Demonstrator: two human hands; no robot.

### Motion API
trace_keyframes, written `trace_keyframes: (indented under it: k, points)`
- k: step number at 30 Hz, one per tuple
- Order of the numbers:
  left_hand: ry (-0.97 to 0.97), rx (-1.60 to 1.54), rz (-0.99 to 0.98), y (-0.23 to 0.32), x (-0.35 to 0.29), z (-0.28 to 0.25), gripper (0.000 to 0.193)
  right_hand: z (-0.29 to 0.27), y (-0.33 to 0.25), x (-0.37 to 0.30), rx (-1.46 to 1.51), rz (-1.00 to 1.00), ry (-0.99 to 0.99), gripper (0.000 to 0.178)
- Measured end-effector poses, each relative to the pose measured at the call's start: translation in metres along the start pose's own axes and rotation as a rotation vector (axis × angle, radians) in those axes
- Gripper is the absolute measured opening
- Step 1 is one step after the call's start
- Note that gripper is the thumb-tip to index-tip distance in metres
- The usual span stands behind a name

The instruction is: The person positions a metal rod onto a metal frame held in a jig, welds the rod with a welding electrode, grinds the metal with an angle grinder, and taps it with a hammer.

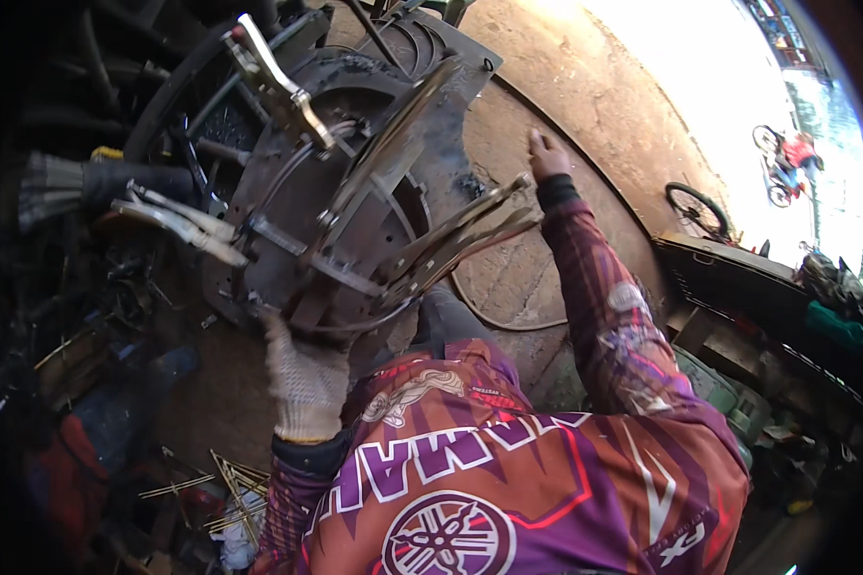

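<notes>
A dark steel fixture point(288, 230) with a round frame, flat bars and plates stands in front of me. My left hand point(307, 383), in a pale knitted work glove, is at its near edge. The glove is smeared, and part of its fingers is hidden by the fixture. My right hand point(549, 158), bare, reaches far forward to the right of the fixture with curled fingers; whatever may be inside them is hidden. Just left of its wrist lies the end of a long toggle clamp point(460, 230). Another clamp point(283, 81) rises at the fixture's far side, and a third point(182, 225) sticks out at its left.
A wide brush point(53, 187) lies at the left. Thin rods point(235, 489) are scattered at lower left. A hose or cable point(518, 328) curves over the floor. A dark box-like bench point(758, 297), a bicycle wheel point(697, 211) and a person point(798, 153) beside a bike are at right.
</notes>
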State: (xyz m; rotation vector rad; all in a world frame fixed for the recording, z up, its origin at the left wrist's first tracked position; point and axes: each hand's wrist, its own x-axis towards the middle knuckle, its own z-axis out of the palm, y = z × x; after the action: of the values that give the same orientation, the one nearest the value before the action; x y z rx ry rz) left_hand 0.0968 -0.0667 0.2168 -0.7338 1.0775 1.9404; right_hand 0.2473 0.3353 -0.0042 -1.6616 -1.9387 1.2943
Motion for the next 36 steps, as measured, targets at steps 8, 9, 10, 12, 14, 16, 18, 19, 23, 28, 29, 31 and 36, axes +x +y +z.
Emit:
trace_keyframes:
  k: [8, 9, 10, 12, 14, 16, 18, 19, 23, 28, 29, 31, 36]
  points:
    - [0.237, 0.019, 0.064, -0.010, -0.004, 0.030, 0.047, 0.110, 0.010, 0.058, -0.486, -0.038, -0.363, 0.063]
    - [0.270, 0.026, 0.066, -0.012, -0.005, 0.038, 0.047, 0.116, 0.008, 0.060, -0.477, -0.040, -0.382, 0.063]
    - [0.286, 0.031, 0.076, -0.014, -0.005, 0.047, 0.047, 0.121, 0.007, 0.064, -0.467, -0.029, -0.376, 0.061]
    - [0.368, 0.059, 0.102, -0.018, -0.003, 0.064, 0.047, 0.130, 0.001, 0.057, -0.466, -0.137, -0.346, 0.052]
    - [0.257, 0.030, 0.077, -0.012, -0.006, 0.017, 0.048, 0.132, -0.005, 0.037, -0.579, -0.238, -0.400, 0.050]
    - [0.146, -0.004, 0.059, -0.009, -0.011, 0.009, 0.050, 0.143, 0.000, 0.036, -0.718, -0.295, -0.445, 0.048]
    - [0.232, 0.001, 0.114, -0.014, -0.009, 0.032, 0.054, 0.159, 0.006, 0.040, -0.734, -0.163, -0.537, 0.049]
    - [0.261, -0.020, 0.153, -0.016, -0.008, 0.031, 0.054, 0.158, 0.003, 0.039, -0.720, -0.138, -0.596, 0.045]
    - [0.103, 0.013, 0.133, -0.006, -0.006, 0.026, 0.052, 0.158, 0.000, 0.038, -0.624, -0.235, -0.610, 0.040]
    - [-0.014, -0.177, 0.220, -0.008, -0.002, -0.001, 0.046, 0.110, -0.010, 0.017, -0.063, -0.197, -0.801, 0.035]
    - [-0.023, -0.199, 0.190, -0.008, 0.000, 0.000, 0.043, 0.087, -0.014, 0.013, 0.083, -0.136, -0.847, 0.033]
    - [-0.057, -0.254, 0.151, -0.012, 0.007, -0.007, 0.040, 0.038, -0.022, -0.004, 0.303, -0.024, -0.888, 0.032]
    - [-0.053, -0.165, 0.193, -0.014, 0.012, -0.018, 0.026, -0.095, -0.009, -0.048, -0.064, -0.270, -0.507, 0.027]
